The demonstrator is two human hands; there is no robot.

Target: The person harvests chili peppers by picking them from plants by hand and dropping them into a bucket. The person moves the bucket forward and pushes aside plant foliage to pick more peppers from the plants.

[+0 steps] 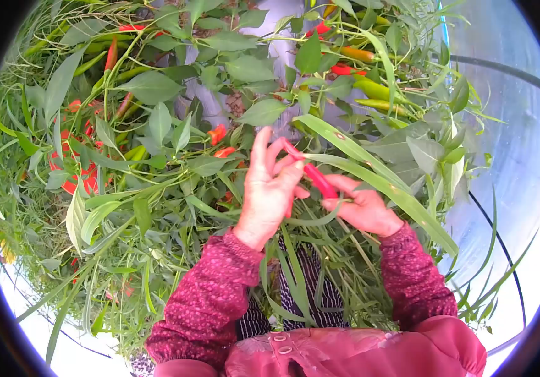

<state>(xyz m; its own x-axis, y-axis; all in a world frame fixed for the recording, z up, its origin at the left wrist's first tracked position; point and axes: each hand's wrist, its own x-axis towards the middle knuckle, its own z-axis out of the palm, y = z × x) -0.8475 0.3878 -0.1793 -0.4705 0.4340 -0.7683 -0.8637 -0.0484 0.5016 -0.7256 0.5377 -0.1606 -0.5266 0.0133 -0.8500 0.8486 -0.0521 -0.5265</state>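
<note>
A long red chili pepper (320, 180) lies slantwise between my two hands, its narrow end up and to the left. My left hand (269, 188) pinches the upper part of the chili between thumb and fingers. At the thicker lower end, my right hand (367, 208) has its fingertips closed on the chili. Long green grass blades (370, 182) pass just above and over my right hand. Pepper leaves (264, 112) hang right beyond my left fingertips.
Green chilies (380, 107) and more red chilies (348, 70) hang at the upper right. Bright red shapes (75, 166) show through foliage at the left. Clear plastic sheeting (502, 132) with a dark hose (506, 70) borders the right side. Dense weeds surround my legs.
</note>
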